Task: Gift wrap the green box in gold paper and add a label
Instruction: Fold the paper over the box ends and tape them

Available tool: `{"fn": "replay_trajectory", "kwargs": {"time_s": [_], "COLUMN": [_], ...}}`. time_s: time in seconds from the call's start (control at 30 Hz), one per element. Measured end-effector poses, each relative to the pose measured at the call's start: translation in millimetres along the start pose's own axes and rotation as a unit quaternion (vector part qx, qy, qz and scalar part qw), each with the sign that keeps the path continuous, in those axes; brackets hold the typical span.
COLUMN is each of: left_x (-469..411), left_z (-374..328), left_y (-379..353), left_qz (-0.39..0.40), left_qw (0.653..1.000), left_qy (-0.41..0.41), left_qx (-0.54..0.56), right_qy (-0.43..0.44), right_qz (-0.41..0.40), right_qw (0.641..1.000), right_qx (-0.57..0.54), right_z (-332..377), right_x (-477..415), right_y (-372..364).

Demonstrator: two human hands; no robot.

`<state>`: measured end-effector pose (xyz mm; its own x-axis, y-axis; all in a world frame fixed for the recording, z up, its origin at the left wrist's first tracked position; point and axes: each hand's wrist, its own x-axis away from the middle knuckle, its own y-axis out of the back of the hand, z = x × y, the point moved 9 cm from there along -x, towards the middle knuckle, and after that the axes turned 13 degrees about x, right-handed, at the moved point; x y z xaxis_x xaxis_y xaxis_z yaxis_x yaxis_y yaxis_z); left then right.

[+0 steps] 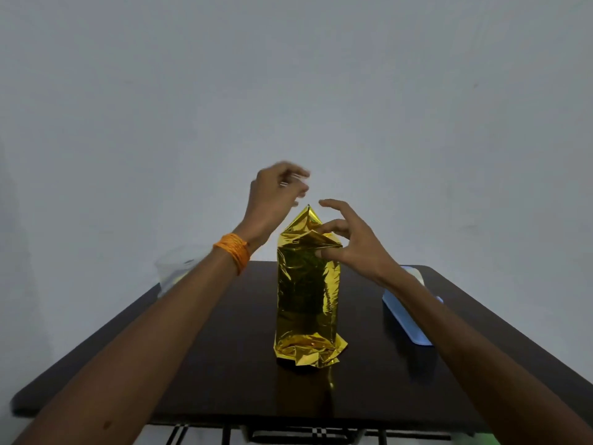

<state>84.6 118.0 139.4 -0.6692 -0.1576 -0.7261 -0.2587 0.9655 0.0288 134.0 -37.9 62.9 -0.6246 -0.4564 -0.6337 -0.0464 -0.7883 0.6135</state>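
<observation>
Closing the top end of the wrap; label not yet on.

Green box (pixel 303 271) stands upright mid-tabletop (pixel 224 332), fully sheathed in gold paper (pixel 306 309) and showing only as a dark greenish tint; the foot of the wrap is folded, crumpled. Top flaps (pixel 308 229) rise to a loose peak. Right hand (pixel 353 245) is at the box's upper right, fingers spread, thumb and a fingertip pressing the fold. Left hand (pixel 276 194) hovers above-left of the peak, blurred; fingers curled, perhaps on a small pale scrap, cannot tell. Blue tray (pixel 407 319) lies right of the box. Judgement: next, flatten the peak and fix it without letting the fold spring; label follows.
</observation>
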Motion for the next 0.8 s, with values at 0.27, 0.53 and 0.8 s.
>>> {"fn": "replay_trajectory", "kwargs": {"time_s": [0.27,0.53,0.8], "left_x": [35,31,15], "left_z": [82,88,74], "left_y": [30,12,7], "left_qz": [0.068,0.112,0.083], "left_qw": [0.990,0.985,0.996], "left_qy": [0.113,0.060,0.040], "left_qx": [-0.039,-0.121,-0.007], "right_qy": [-0.042,-0.080,-0.078], "right_qz": [-0.003,-0.008,0.000], "right_qw": [0.999,0.994,0.993], "right_qx": [-0.034,-0.067,-0.083], "right_z": [-7,-22,-20], "right_x": [-14,-11,-7], "right_y": [-14,-13,-13]}}
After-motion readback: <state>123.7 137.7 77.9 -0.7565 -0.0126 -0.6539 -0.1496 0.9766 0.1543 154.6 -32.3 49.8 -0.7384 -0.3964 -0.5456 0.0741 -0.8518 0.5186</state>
